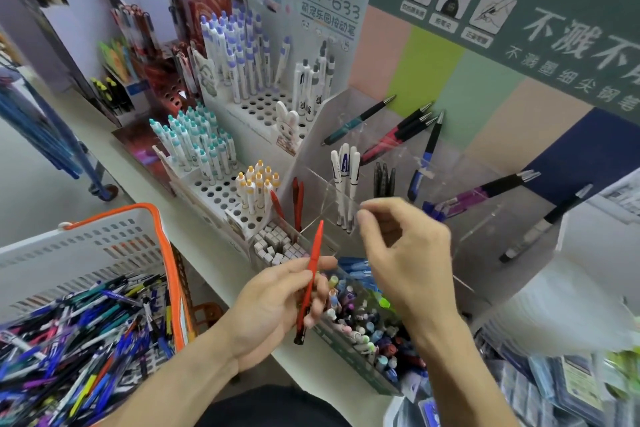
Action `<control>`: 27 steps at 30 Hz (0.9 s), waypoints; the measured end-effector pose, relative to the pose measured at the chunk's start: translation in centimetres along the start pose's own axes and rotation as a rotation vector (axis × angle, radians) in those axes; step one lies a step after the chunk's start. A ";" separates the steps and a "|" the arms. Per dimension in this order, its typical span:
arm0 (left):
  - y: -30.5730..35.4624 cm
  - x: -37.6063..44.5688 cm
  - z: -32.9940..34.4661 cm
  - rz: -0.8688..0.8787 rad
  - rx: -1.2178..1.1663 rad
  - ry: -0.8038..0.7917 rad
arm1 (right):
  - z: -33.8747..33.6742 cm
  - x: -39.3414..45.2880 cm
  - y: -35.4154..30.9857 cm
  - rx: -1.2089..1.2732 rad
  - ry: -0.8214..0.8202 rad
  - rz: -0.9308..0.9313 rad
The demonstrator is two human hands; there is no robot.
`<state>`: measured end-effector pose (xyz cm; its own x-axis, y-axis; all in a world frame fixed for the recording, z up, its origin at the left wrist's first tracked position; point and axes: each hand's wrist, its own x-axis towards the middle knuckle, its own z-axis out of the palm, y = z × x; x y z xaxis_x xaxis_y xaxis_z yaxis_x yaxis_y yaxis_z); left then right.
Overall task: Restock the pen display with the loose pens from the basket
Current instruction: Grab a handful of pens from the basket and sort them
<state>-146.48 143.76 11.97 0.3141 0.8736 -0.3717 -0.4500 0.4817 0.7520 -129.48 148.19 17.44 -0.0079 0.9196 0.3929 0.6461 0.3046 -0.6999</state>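
The left hand [273, 305] pinches a red pen [310, 282], tip up, across its grip; the right hand [403, 250] hovers just beside, fingers loosely curled, holding nothing.

Pale shelf [145, 163] running diagonally, carrying perforated white pen stands [221, 184] at left, clear acrylic compartment display [433, 184] at centre-right, green box of mixed pens [363, 340] at front edge, dark red pen stand [166, 87] behind.

Single head-worn wide-angle view, looking forward and down from close range. Both hands sit near centre, the basket [86, 253] at near left, the clear pen display [398, 191] just beyond, and the white peg racks [221, 184] at far left. Edges bow and blur.
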 end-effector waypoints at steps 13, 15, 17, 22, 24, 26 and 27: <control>-1.0 0.2 -1.6 0.147 0.211 0.112 | 3.8 -2.2 -0.5 0.442 -0.257 0.447; -1.1 0.4 -2.2 0.149 0.239 0.236 | 3.5 -1.0 -1.1 0.455 -0.102 0.368; -1.0 0.6 -3.1 0.120 0.285 0.413 | 3.9 0.3 -1.5 0.412 0.092 0.254; 0.1 -0.6 -5.2 0.078 0.202 0.534 | 8.3 2.1 -0.1 0.187 0.163 0.085; 0.2 -1.6 -6.3 0.066 0.174 0.541 | 10.0 2.3 0.9 0.055 0.086 0.060; 0.3 -2.6 -7.8 0.045 0.185 0.538 | 11.3 2.2 1.3 -0.070 0.015 0.089; 0.3 -3.0 -8.7 0.027 0.198 0.538 | 11.8 2.1 1.3 -0.114 0.016 0.100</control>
<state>-154.80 141.88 8.58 -0.1887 0.8224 -0.5367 -0.2708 0.4817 0.8334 -137.65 153.40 10.32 0.0729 0.9396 0.3345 0.7252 0.1803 -0.6645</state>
